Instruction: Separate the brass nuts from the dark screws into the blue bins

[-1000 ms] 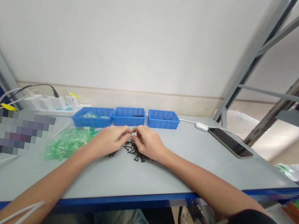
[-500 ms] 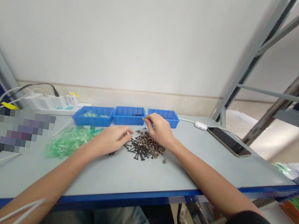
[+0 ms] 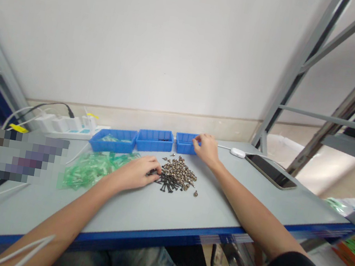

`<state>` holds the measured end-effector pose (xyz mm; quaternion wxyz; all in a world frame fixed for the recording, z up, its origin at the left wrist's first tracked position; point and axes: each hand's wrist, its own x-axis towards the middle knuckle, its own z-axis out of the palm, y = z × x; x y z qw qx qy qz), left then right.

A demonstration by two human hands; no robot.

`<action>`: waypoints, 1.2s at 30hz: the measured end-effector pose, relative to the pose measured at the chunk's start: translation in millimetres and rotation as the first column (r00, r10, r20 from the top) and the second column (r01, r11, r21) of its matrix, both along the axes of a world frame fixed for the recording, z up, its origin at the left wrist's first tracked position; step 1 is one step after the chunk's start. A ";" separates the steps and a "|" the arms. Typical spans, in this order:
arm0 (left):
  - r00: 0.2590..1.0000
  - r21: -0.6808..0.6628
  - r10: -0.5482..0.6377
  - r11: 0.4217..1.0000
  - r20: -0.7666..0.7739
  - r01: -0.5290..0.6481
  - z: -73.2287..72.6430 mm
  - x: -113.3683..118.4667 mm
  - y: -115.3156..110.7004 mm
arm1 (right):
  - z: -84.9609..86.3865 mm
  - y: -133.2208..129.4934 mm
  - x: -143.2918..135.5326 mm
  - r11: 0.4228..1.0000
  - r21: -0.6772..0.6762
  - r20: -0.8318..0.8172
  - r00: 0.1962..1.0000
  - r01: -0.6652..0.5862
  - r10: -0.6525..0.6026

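On the table lies a pile of black screws [image 3: 169,182] against a pile of shiny silver-brown screws [image 3: 180,168]. My left hand [image 3: 138,172] rests at the left edge of the black screws, with thumb and fingers bent and apart. Dark screws show in the gap between them. My right hand [image 3: 207,149] is over the right end of the right blue bin [image 3: 184,142], fingers curled together. Whatever the fingertips may hold is hidden. The middle blue bin [image 3: 154,146] has a few dark pieces inside.
Green-tinted clear plastic pieces [image 3: 89,170] lie heaped left of my left hand. Behind them, the left blue bin [image 3: 112,145] holds similar pieces. A white power strip [image 3: 66,125] with cables stands at the back left. A phone [image 3: 269,171] lies at the right.
My right hand has moved right, from above the silver-brown screws with a small brassy piece at its fingertips, to the right bin. My left hand has shifted slightly right and down toward the black screws.
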<state>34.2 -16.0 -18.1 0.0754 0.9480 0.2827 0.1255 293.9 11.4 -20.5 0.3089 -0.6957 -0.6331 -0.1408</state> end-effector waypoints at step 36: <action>1.000 0.023 0.019 1.000 0.016 -0.019 2.7 11.9 25.7 | -15.4 -32.0 -74.1 0.785 -0.232 0.081 0.793 -0.575 0.604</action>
